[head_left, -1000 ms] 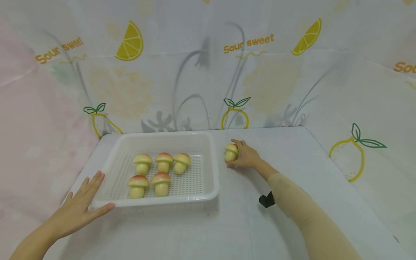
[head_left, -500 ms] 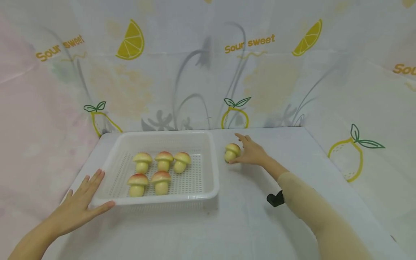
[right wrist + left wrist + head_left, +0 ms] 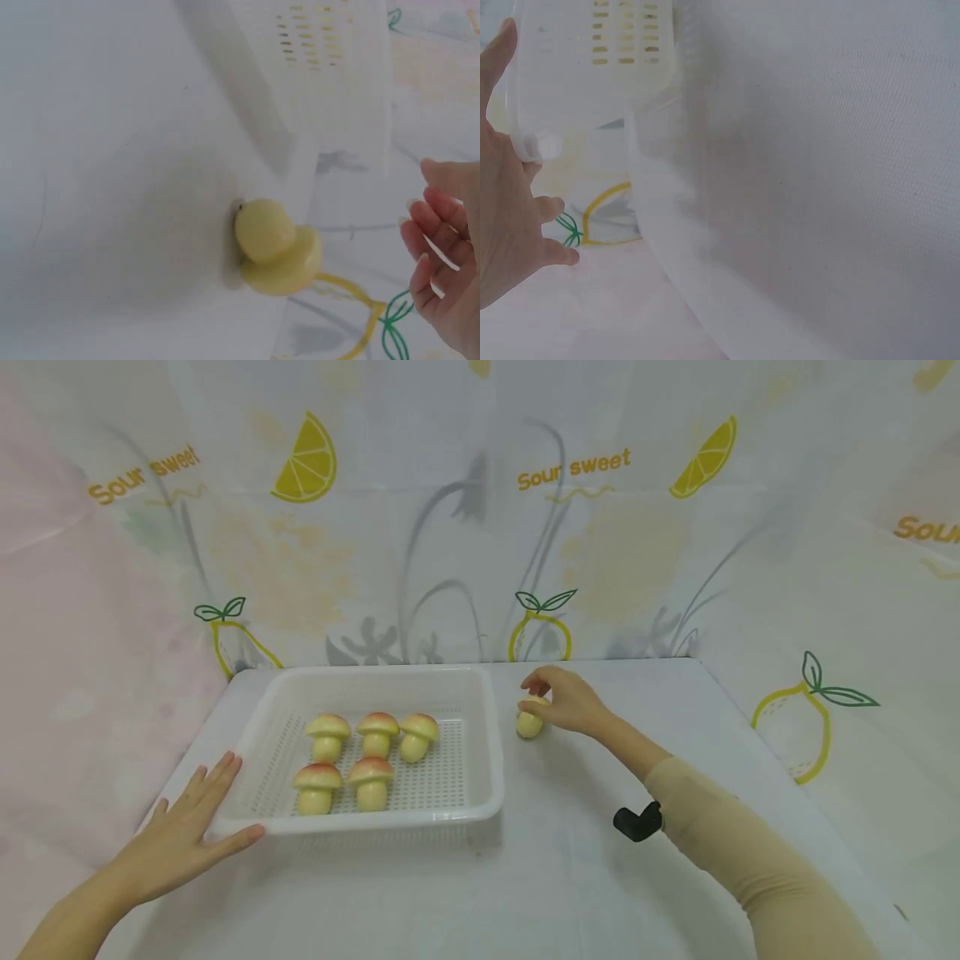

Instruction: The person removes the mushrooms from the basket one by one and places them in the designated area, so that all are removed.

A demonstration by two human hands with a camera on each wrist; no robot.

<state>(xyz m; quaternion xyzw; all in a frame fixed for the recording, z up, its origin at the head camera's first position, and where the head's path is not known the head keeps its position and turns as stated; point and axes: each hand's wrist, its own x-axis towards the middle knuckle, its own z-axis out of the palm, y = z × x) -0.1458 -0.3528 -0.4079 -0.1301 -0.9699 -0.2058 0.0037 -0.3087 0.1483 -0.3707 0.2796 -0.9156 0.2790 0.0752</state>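
My left hand [image 3: 171, 845] lies with spread, straight fingers at the left front corner of a white perforated plastic basket [image 3: 390, 819]. In the left wrist view, the fingers of that hand [image 3: 508, 202] reach along the basket's rim. Several mushroom-shaped pieces [image 3: 371, 785] with reddish-yellow caps and pale stems are inside the basket. Another toy-like mushroom [image 3: 529, 726] lies on the table to the right of it. My right hand [image 3: 572, 703] hovers above this mushroom and partly hides its cap. The right wrist view shows the loosely bent fingers [image 3: 435, 225] apart from the mushroom [image 3: 264, 229].
A white cloth-covered table [image 3: 525, 893] extends in front of and to the right of the basket. Behind it hangs a curtain [image 3: 465, 543] printed with lemons and lettering. A black device [image 3: 637, 822] sits at the right sleeve.
My right hand has let go of the lone mushroom, drawn back to the right, then come up and over its cap. The left hand and the basket stay put.
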